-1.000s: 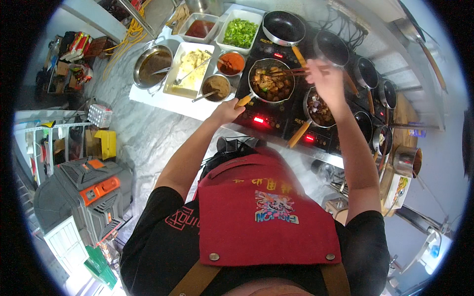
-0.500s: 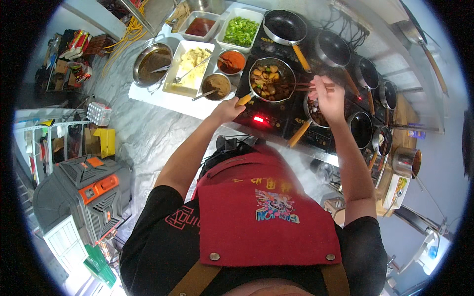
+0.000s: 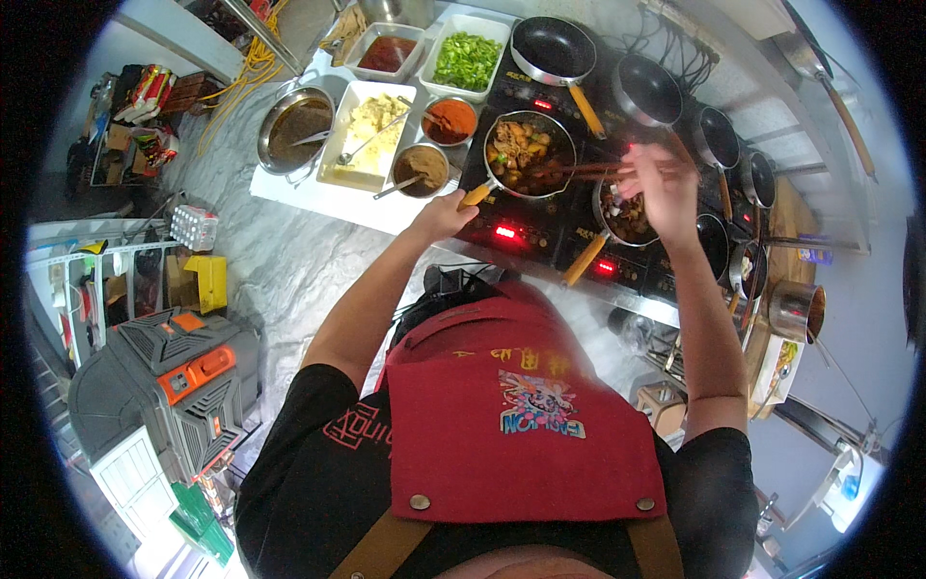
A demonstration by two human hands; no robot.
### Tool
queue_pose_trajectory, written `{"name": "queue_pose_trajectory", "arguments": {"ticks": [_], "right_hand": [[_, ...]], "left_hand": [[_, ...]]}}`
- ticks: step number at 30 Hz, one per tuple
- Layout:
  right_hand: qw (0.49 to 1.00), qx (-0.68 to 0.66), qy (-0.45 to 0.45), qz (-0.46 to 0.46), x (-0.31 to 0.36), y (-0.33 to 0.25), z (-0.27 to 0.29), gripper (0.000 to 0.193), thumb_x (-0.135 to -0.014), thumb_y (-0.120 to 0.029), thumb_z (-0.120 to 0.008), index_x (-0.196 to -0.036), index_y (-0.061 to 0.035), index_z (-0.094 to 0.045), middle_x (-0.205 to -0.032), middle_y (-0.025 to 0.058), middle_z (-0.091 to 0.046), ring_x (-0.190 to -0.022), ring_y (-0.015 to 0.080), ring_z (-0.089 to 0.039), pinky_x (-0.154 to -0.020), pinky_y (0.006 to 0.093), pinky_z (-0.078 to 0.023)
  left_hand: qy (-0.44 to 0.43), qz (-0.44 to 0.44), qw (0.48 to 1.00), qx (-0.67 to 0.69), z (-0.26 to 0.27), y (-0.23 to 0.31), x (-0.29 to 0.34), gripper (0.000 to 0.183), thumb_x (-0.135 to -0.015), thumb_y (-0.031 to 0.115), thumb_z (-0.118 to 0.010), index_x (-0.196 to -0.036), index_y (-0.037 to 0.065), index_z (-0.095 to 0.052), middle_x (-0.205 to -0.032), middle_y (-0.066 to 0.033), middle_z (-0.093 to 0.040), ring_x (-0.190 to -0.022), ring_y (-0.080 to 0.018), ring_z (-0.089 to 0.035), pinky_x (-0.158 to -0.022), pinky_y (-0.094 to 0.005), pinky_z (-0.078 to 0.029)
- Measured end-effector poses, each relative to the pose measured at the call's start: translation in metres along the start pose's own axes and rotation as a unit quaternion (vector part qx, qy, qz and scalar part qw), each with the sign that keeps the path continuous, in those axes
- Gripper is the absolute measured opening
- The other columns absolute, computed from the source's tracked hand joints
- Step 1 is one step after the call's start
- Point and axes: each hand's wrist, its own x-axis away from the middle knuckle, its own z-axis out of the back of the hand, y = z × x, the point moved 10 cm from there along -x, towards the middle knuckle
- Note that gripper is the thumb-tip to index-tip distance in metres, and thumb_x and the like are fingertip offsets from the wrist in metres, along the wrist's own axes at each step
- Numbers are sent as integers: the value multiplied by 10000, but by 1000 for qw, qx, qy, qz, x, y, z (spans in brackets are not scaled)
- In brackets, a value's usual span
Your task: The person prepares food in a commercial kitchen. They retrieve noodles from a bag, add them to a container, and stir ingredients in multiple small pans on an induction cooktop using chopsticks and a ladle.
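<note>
1. Far over on my left is a big gray box (image 3: 212,415) with an orange handle (image 3: 198,374).
2. Next comes a white table top (image 3: 289,188). A round metal pot (image 3: 260,135) sits on it, with brown soup or sauce (image 3: 291,128) inside.
3. Beside the pot is a white tub (image 3: 345,180) full of soft yellow food (image 3: 371,125). A metal spoon leans in it. Behind it, a clear tub holds red sauce (image 3: 386,54).
4. Then there is a little bowl of brown paste (image 3: 424,162), with its own spoon.
5. My left hand (image 3: 444,217) is wrapped tight around a yellow handle (image 3: 476,197).
6. Behind that hand are a bowl of red powder (image 3: 455,116) and a white tub of chopped green bits (image 3: 468,60).
7. The yellow handle belongs to my pan (image 3: 529,196). It sits flat on the black cooktop (image 3: 550,238), and red lights (image 3: 504,233) glow in front of it. Inside are brown chunks of food (image 3: 516,145) with some green.
8. My chopsticks (image 3: 593,172) reach into the right side of the pan. Their tips are dark and hard to see.
9. My right hand (image 3: 664,183) pinches the chopsticks close together. It is a bit blurry.
10. Under that hand is a second pan (image 3: 606,230) with brown and pale bits.
11. More black pans (image 3: 716,140) stand over to the right, and past them is a shiny metal pan (image 3: 791,314).
</note>
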Motion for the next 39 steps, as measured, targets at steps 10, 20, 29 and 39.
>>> {"name": "queue_pose_trajectory", "arguments": {"ticks": [10, 20, 29, 39], "right_hand": [[927, 239, -89, 273, 49, -2, -98, 91, -1020, -64, -744, -986, 7, -698, -921, 120, -705, -743, 309, -735, -650, 388, -596], [995, 68, 39, 61, 6, 6, -19, 253, -1089, -176, -706, -944, 29, -738, -780, 88, -752, -700, 120, -761, -622, 278, -601], [998, 7, -39, 38, -21, 23, -54, 251, -1101, -179, -687, -1007, 47, -740, -874, 87, -770, -740, 149, -779, -659, 280, -638], [1000, 23, -14, -12, -30, -6, -27, 311, -1115, -231, -658, -1058, 53, -771, -859, 110, -777, -700, 151, -770, -620, 284, -632]], "left_hand": [[-3, -2, 1000, -2, 5, 5, 4, 607, -1012, 525, -678, -1283, -18, -652, -1126, -295, -769, -1087, -478, -738, -940, -544, -567], [28, -31, 999, 11, 3, -1, 2, 536, -1017, 510, -681, -1177, -1, -646, -1064, -282, -769, -1046, -485, -734, -900, -553, -563], [30, -36, 999, -1, -1, 1, -2, 548, -1017, 531, -670, -1175, 6, -639, -1056, -296, -762, -1044, -503, -727, -898, -573, -559], [12, -29, 999, 12, 5, 8, 4, 547, -1021, 525, -656, -1188, 5, -633, -1058, -311, -755, -1046, -510, -724, -900, -576, -550]]}}
